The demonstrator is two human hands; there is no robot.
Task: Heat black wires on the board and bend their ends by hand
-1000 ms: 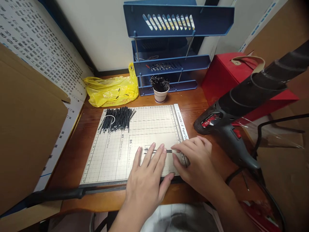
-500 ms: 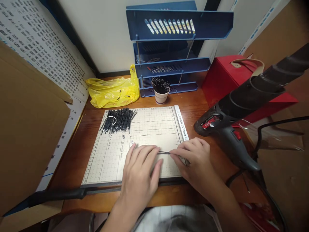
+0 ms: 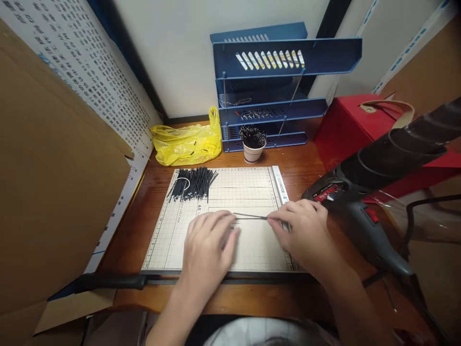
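Observation:
A pair of thin black wires [image 3: 250, 216] stretches between my hands above the board, joined at the right and spread a little at the left. My right hand [image 3: 300, 228] pinches the joined end between thumb and fingertips. My left hand [image 3: 207, 242] is at the other ends, its thumb well apart from its fingers; whether a fingertip touches a wire I cannot tell. Both hands are over a cream paper cutter board [image 3: 169, 240] printed with grid lines. On its far left part lies a heap of black wires [image 3: 194, 184] with shiny tips, a pale loop on top.
Behind the board stands a paper cup [image 3: 252, 153] full of black wires. A yellow plastic bag [image 3: 187, 144] holds small black bits. A blue tray rack [image 3: 288, 60] and red box [image 3: 345, 125] are at the back. At right is a heat gun [image 3: 360, 187]; front left, the cutter's black handle [image 3: 111, 281].
My view has shifted, so the scene sits further right. My right hand has drawn away from my left with the wires, and more of their length shows between the hands.

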